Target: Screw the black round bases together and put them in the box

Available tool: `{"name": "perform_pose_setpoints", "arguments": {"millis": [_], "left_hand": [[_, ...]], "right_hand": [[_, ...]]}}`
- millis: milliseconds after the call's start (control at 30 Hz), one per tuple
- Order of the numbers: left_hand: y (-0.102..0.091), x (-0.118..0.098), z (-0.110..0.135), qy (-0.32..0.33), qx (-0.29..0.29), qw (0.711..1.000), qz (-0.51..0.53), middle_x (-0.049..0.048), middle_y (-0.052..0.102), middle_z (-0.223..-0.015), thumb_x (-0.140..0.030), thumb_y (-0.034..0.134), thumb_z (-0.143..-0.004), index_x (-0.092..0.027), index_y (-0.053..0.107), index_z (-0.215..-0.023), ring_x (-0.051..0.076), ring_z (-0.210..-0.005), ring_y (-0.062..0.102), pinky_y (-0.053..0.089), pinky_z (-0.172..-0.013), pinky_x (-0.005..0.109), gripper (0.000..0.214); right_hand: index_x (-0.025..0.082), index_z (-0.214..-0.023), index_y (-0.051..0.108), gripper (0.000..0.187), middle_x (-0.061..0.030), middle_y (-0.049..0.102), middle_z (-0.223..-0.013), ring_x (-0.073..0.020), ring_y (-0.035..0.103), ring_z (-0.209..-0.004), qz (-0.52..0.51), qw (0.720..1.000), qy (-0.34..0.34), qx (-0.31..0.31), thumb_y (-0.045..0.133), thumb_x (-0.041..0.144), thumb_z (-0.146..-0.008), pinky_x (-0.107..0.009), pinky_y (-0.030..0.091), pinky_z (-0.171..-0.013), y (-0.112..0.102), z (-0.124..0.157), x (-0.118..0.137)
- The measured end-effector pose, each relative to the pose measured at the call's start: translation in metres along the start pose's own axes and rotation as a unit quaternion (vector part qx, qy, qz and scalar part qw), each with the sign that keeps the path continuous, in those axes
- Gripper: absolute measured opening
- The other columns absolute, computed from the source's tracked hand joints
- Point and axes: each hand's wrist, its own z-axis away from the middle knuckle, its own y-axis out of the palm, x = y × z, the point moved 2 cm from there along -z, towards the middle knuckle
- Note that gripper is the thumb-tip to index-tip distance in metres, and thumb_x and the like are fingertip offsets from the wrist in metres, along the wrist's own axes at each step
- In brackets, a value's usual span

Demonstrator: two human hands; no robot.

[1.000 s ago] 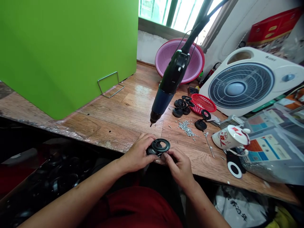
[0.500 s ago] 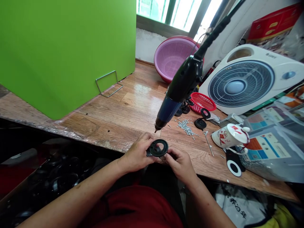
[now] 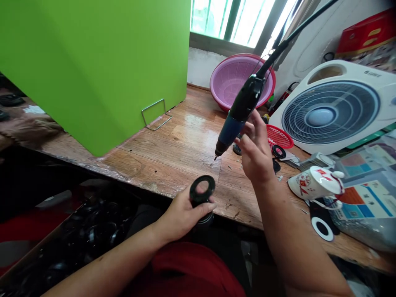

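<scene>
Right hand (image 3: 257,152) has moved beside the screwdriver (image 3: 237,117) (tilted).

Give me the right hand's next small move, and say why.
Probably close the right hand around the corded driver: the hand looks open beside the tool's body, contact unclear, while the left hand alone grips the black ringed part.

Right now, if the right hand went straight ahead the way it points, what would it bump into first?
Most likely the black-and-blue power tool, beside the right hand; whether they already touch is hard to tell.
</scene>
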Motion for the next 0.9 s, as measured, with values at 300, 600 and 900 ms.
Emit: {"name": "perform_pose_setpoints", "arguments": {"millis": [300,600,900], "left_hand": [[-0.017,-0.005,0.015,-0.189,-0.193,0.921,0.28,0.0041,0.065,-0.064,-0.038,0.075,-0.066,-0.011,0.062,-0.067,0.012,-0.056,0.06,0.045,-0.054,0.022,0.03],[-0.01,0.007,0.011,-0.143,-0.201,0.903,0.353,0.0028,0.065,-0.072,-0.03,0.077,-0.066,-0.011,0.066,-0.081,0.012,-0.064,0.059,0.047,-0.066,0.025,0.026],[-0.007,0.008,0.013,-0.109,-0.192,0.923,0.316,0.0057,0.065,-0.078,-0.033,0.074,-0.07,-0.011,0.067,-0.085,0.015,-0.071,0.059,0.047,-0.072,0.029,0.028]], "right_hand": [[0.026,-0.116,0.05,0.046,0.0005,0.055,-0.079,-0.0158,0.056,-0.066,-0.25,0.966,0.04,0.051,0.068,0.036,-0.075,-0.034,0.051,-0.062,0.053,0.007,0.033],[0.022,-0.114,0.053,0.042,-0.0003,0.048,-0.071,-0.0155,0.049,-0.062,-0.27,0.962,-0.001,-0.04,0.064,0.037,-0.076,-0.034,0.046,-0.061,0.059,0.067,0.091],[0.021,-0.105,0.051,0.031,0.0002,0.051,-0.071,-0.0152,0.052,-0.063,-0.285,0.958,-0.033,-0.019,0.063,0.029,-0.077,-0.034,0.045,-0.061,0.061,0.072,0.091]]}}
